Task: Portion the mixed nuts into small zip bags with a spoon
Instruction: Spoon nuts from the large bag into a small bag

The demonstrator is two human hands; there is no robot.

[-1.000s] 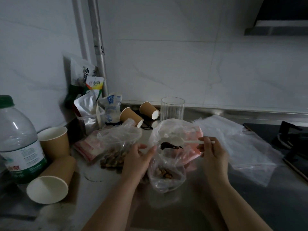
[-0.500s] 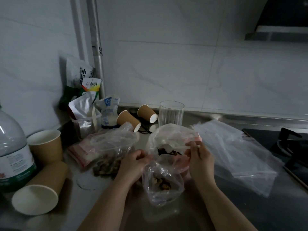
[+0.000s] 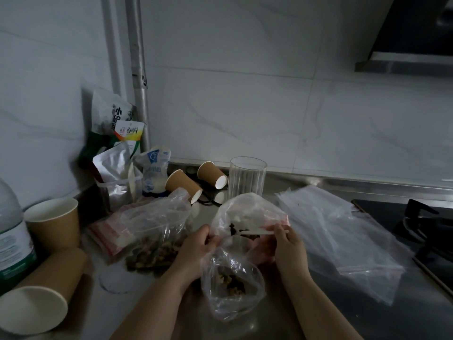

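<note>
Now hands hold spoon (loaded) over bag.

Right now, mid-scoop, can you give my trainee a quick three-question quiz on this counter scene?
1. True or false: the right hand holds the white spoon.
2. What does the left hand grip?
A. the drinking glass
B. the mouth of the small zip bag
C. the water bottle
3. Fill in: the two small paper cups near the glass lie on their ____.

Key: 1 true; 2 B; 3 sides.
</note>
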